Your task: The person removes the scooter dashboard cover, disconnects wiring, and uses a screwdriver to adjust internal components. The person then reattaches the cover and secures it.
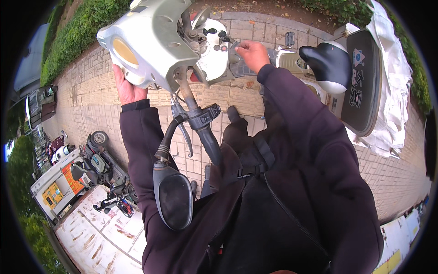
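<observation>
A silver-white scooter front cover [157, 34] with a yellowish oval window [125, 52] sits at the top left, over the steering column. My left hand [129, 86] grips its lower edge, the palm partly showing and some fingers hidden behind it. My right hand [253, 55] is above the grey footboard [242, 67], fingertips pinched together; whatever they hold, if anything, is too small to make out. Small black parts [219, 34] on a white panel [213, 64] lie just left of those fingertips. The handlebar grip [208, 146] points toward me, with a brake lever [186, 139] beside it.
A rear-view mirror [173, 198] hangs against my left sleeve. The scooter's black saddle [326, 68] and a dark padded board [362, 84] against white sheeting [392, 82] stand at right. Parked scooters [102, 160] are at left. Paving [82, 109] and a hedge [80, 32] surround the scooter.
</observation>
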`<act>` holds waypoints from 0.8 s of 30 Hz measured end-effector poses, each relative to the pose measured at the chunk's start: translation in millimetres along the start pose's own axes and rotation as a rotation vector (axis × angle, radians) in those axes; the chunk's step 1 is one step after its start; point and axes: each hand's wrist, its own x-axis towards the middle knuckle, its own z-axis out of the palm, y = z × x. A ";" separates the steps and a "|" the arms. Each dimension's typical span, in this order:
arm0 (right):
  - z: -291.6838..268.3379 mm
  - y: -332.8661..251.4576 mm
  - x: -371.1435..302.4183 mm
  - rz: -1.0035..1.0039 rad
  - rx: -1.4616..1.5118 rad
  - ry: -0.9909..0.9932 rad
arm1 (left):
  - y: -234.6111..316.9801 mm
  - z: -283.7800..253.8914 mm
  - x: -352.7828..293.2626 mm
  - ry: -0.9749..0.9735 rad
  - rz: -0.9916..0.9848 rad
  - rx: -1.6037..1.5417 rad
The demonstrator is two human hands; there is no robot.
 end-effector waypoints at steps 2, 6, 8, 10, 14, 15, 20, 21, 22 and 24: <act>17.3 -6.8 32.5 -0.197 -0.217 0.225 | 0.7 0.3 -1.7 -0.014 0.014 0.017; 33.8 -28.0 83.1 -0.345 -0.290 0.041 | 4.8 -4.0 -1.4 0.001 -0.038 -0.057; 33.7 -37.0 99.8 -0.313 -0.381 -0.104 | 4.2 -6.6 -1.4 -0.050 -0.029 -0.063; 35.1 -41.5 104.0 -0.353 -0.413 -0.113 | 3.3 -9.1 -0.9 0.033 -0.011 -0.002; 33.2 -39.9 107.0 -0.394 -0.545 -0.156 | 5.1 -12.2 -2.3 -0.019 -0.065 -0.086; 34.2 -38.7 106.3 -0.449 -0.582 -0.125 | 5.9 -12.8 -3.4 -0.025 -0.068 -0.082; 37.3 -31.3 105.6 -0.663 -0.661 -0.068 | 12.8 -16.9 -7.1 -0.010 -0.076 0.001; 38.3 -31.2 106.7 -0.705 -0.670 -0.050 | 13.7 -17.2 -6.8 -0.004 -0.076 0.004; 38.8 -30.6 107.1 -0.731 -0.686 -0.043 | 13.8 -17.1 -6.9 -0.026 -0.075 -0.001; 39.5 -31.2 108.0 -0.761 -0.719 -0.030 | 13.9 -15.5 -6.4 -0.079 -0.088 -0.043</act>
